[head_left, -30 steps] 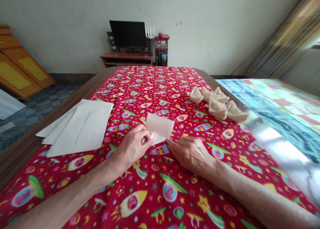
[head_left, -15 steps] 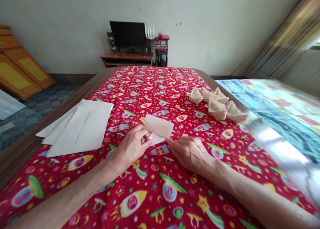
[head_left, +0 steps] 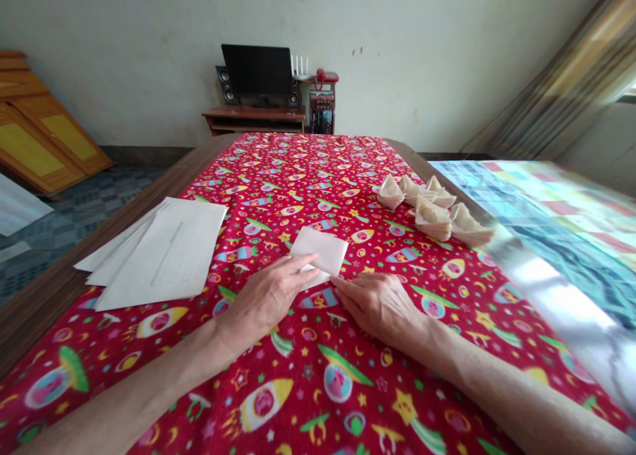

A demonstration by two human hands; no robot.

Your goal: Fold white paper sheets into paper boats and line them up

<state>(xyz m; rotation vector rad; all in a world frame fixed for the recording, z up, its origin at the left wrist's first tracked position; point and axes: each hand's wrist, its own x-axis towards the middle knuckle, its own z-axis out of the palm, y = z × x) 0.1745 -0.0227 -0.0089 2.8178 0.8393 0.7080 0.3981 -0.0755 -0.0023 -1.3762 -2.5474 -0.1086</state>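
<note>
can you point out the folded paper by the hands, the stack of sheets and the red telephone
Folded paper (head_left: 326,248): head view, middle of its upper panel.
Stack of sheets (head_left: 173,251): head view, middle of the top sheet.
Red telephone (head_left: 328,77): head view, on its body.

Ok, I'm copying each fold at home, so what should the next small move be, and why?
Probably press the upper layer of the folded paper flat with the left hand, whose fingers already lie on that layer. The right hand touches the near right corner with a fingertip, so it could steady the sheet meanwhile.
</note>
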